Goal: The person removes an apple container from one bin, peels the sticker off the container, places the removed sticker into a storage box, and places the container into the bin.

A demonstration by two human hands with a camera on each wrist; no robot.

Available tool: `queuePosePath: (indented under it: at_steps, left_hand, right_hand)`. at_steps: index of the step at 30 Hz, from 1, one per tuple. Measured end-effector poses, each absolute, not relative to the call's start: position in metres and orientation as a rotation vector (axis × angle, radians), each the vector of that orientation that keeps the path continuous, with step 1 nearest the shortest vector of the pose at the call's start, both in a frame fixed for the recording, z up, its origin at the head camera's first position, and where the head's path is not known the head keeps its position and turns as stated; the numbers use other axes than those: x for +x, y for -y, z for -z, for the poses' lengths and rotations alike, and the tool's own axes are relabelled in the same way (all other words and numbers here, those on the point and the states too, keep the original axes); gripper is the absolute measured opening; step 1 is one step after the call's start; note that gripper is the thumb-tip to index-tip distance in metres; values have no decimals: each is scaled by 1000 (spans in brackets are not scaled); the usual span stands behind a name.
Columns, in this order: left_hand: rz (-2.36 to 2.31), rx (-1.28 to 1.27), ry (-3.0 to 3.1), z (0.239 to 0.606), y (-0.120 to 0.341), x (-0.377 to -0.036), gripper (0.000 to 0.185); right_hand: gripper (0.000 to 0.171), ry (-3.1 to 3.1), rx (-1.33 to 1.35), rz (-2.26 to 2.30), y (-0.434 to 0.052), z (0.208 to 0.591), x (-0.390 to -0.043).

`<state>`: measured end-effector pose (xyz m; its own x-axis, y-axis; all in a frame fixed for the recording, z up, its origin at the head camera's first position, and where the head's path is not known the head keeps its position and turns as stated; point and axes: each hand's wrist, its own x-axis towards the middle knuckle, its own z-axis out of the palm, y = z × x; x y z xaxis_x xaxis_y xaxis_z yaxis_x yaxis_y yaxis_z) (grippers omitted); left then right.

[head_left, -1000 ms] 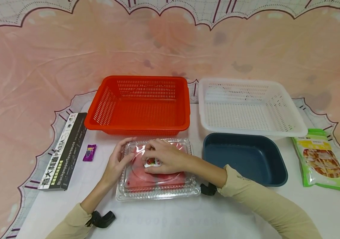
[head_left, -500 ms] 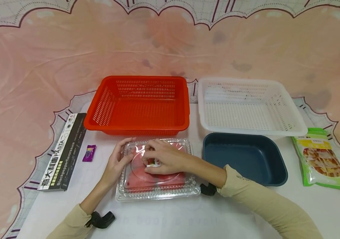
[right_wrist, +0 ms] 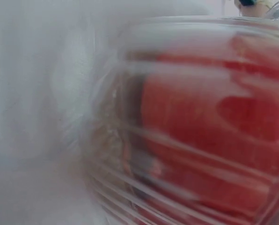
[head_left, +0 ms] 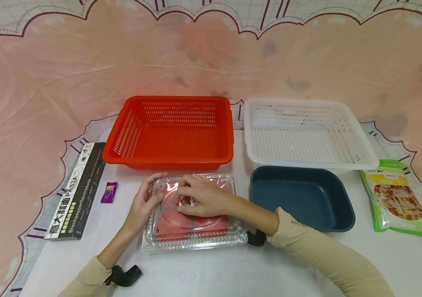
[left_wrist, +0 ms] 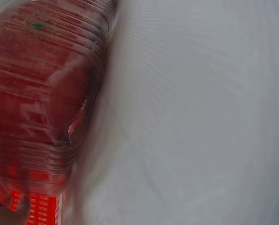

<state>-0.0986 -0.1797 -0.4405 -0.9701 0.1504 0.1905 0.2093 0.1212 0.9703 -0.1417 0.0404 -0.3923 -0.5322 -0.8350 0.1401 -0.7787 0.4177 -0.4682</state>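
Where the white table (head_left: 211, 272) meets the person's forearms, we find a clear clamshell (head_left: 194, 239) lying flat at centre front, just before the red basket (head_left: 170, 128) and just left of the blue tub (head_left: 301, 198). We note red contents showing through its lid; both wrist views give only a blurred close look at ribbed clear plastic (left_wrist: 46, 93) over red, with bare table beside it. We record the left hand (head_left: 145, 202) resting against the clamshell's left edge, fingers fairly straight and lightly spread, fingertips touching the lid's near-left corner. We record the right hand (head_left: 201, 197) lying on top of the lid, its fingers curled and its thumb and fingertips pinching a small white and red packet (head_left: 186, 201) that sits on the lid's round panel. We cannot tell from the wrist views how the fingers lie. Behind the tub we note a white basket (head_left: 307, 132), beside the red one. At far left we log a black pasta box (head_left: 75, 194) with a small purple sachet (head_left: 109, 192) near it; at far right, a green snack bag (head_left: 398, 200).
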Motion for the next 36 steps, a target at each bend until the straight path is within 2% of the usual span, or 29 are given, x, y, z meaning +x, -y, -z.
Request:
queuePosePath:
  at_steps: [3,17,36]
  left_hand:
    - [2022,-370,2319,440,180,-98,48]
    - [2026,-370,2311,440,179,-98,49]
    - [2038,-367,2302,440,179,-98,49]
  right_hand:
    - [20,-2544,-1471,750,-41,393,-142]
    - [11,-2527,-1476,833,-44,390,-140]
    - [9,-2548,-1473,810,-42,392,-141]
